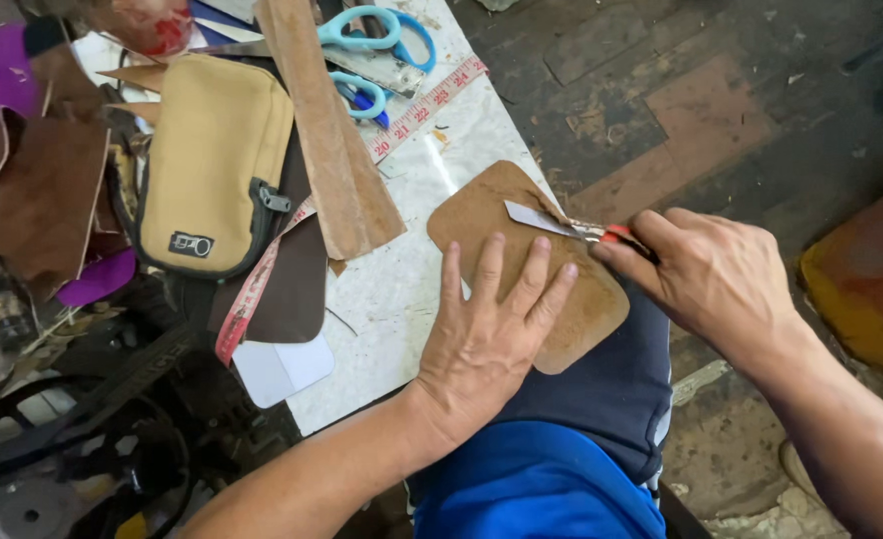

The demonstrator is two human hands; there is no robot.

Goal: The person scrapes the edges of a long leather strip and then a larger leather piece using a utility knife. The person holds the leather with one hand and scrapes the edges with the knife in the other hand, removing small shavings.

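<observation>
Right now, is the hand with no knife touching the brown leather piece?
Touching. The head view shows the left hand lying flat on the leather piece, fingers spread across it, with no gap showing.

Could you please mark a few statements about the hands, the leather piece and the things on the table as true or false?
1. The left hand lies flat on the tan leather piece. True.
2. The right hand holds scissors. False: it holds a knife with its blade on the piece; the blue-handled scissors lie untouched at the far end of the table.
3. The leather piece hangs partly over the edge of the white table. True.
4. The tan pouch lies under the left hand. False: it lies off to the left, apart from both hands.
5. A measuring tape lies on the table. True.
</observation>
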